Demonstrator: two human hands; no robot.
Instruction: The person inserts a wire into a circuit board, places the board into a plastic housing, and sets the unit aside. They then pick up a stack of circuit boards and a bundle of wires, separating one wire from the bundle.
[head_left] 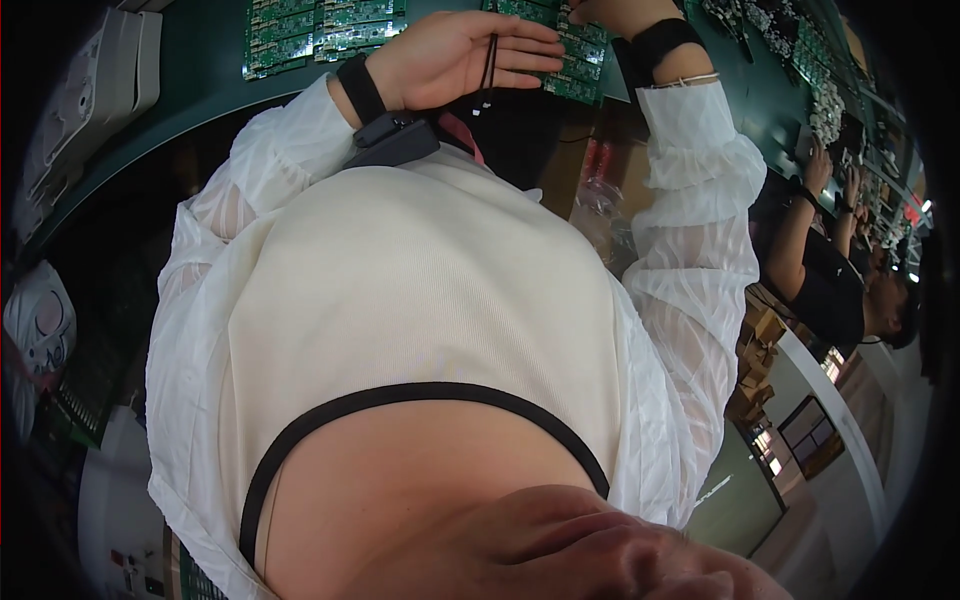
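My left hand (455, 60) is turned palm up over the table's near edge, its fingers straight and close together. A thin black cable (488, 70) with small light connectors at its lower ends hangs across those fingers, held near the thumb. My right hand (622, 14) is bent over the green circuit boards (580, 68) at the top edge. Its fingertips look drawn together, but the picture's edge cuts off most of them, and what they hold cannot be made out. Both wrists wear black bands.
More circuit boards (285, 38) lie in panels on the green table (205, 75). At left stands a stack of pale plastic trays (115, 70). White connectors and cables (825, 110) are heaped at right, where a co-worker (835, 270) in dark clothing works. Cardboard boxes (755, 370) sit below.
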